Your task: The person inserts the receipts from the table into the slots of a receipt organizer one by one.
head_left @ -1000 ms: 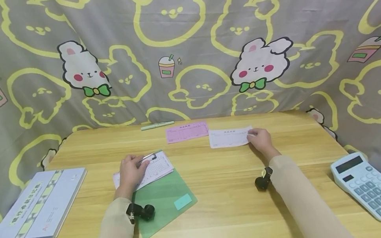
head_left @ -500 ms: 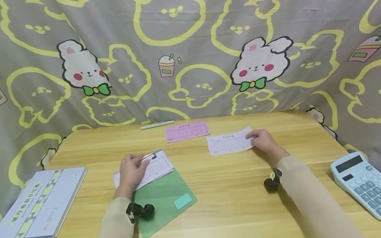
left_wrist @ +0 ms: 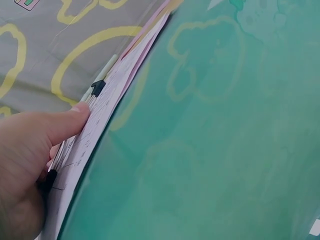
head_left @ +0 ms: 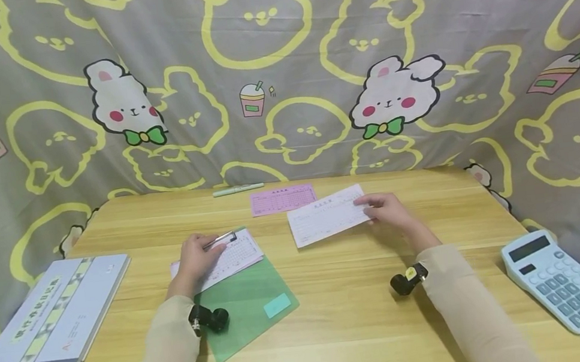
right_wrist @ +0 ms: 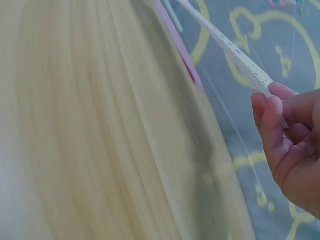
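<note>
My left hand [head_left: 195,260] grips the metal clip [head_left: 221,239] of a green clipboard [head_left: 246,313]. Its thumb lies along the clip in the left wrist view, above a stack of printed papers [head_left: 236,255]; part of the stack is hidden under the hand. My right hand [head_left: 393,215] pinches the right edge of a white printed slip [head_left: 324,219] between thumb and fingers. The right wrist view shows that slip [right_wrist: 235,52] nearly edge-on, raised above the table. A pink printed slip [head_left: 276,200] lies flat behind it, its lower right corner beside the white slip.
A pale green pen [head_left: 238,189] lies at the table's back edge. On the left is a large blue-grey book [head_left: 62,317]; on the right, a light blue calculator [head_left: 560,280]. A patterned curtain [head_left: 306,136] hangs behind the wooden table [head_left: 352,330].
The right hand has lifted the white slip from the table and brought it left and nearer, tilting it. The left hand has stayed at the clip.
</note>
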Available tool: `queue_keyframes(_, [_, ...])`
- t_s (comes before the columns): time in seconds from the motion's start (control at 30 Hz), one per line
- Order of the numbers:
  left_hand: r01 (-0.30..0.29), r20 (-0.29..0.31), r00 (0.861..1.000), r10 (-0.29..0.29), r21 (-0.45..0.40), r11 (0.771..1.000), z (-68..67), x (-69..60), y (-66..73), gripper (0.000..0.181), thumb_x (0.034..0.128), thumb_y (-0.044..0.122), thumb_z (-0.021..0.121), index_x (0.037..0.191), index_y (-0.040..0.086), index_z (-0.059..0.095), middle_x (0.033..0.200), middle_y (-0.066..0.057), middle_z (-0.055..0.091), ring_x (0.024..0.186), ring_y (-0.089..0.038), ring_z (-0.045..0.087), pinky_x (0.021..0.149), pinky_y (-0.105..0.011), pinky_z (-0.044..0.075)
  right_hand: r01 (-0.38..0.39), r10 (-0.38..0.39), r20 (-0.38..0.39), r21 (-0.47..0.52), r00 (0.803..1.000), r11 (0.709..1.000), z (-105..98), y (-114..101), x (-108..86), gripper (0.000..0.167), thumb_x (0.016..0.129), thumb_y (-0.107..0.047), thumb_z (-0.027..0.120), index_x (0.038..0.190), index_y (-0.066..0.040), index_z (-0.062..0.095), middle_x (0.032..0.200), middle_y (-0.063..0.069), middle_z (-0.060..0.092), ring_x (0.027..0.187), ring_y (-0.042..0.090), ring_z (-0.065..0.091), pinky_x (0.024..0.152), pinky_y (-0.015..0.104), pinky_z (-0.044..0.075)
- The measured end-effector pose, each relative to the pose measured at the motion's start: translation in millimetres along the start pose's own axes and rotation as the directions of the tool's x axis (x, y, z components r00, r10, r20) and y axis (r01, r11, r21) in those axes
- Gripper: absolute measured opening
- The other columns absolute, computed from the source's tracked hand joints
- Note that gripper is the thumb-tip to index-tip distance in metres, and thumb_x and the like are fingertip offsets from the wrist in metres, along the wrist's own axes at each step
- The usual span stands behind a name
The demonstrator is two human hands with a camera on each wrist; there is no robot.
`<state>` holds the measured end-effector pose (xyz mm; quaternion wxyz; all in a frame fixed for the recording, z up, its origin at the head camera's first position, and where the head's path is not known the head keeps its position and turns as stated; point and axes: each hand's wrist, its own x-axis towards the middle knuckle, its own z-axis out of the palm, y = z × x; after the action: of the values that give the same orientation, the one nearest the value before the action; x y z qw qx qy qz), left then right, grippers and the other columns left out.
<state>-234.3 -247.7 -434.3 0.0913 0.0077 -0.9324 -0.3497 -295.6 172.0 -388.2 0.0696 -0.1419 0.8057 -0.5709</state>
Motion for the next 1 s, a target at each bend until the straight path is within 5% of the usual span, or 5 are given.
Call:
queue_keyframes(0.43, [-0.045, 0.079, 0.996, 0.042, 0.036, 0.998, -10.4, 6.8, 3.3, 0.034, 0.0786, 0.016, 0.062, 0.105, -0.005, 0.059, 0.1, -0.022, 0.055, 0.093, -0.035, 0.047, 0.082, -0.046, 0.033, -0.009, -0.006, 0.177, 0.082, 0.984, 0.997, 68.9, -14.7, 10.2, 0.032, 0.079, 0.008, 0.049, 0.11, 0.007, 0.054, 0.1, 0.021, 0.056, 0.072, 0.017, 0.057, 0.064, 0.035, 0.048])
queue_keyframes(1.0, [0.081, 0.135, 0.986, -0.095, 0.105, 0.991, -12.3, 8.5, 16.0, 0.035, 0.0813, 0.018, 0.06, 0.109, -0.003, 0.058, 0.101, -0.022, 0.049, 0.095, -0.036, 0.045, 0.083, -0.046, 0.033, -0.072, 0.047, 0.296, 0.076, 0.954, 0.995, 133.3, -46.9, -1.8, 0.027, 0.078, 0.012, 0.049, 0.104, 0.008, 0.057, 0.106, 0.019, 0.054, 0.069, 0.019, 0.057, 0.067, 0.036, 0.048])
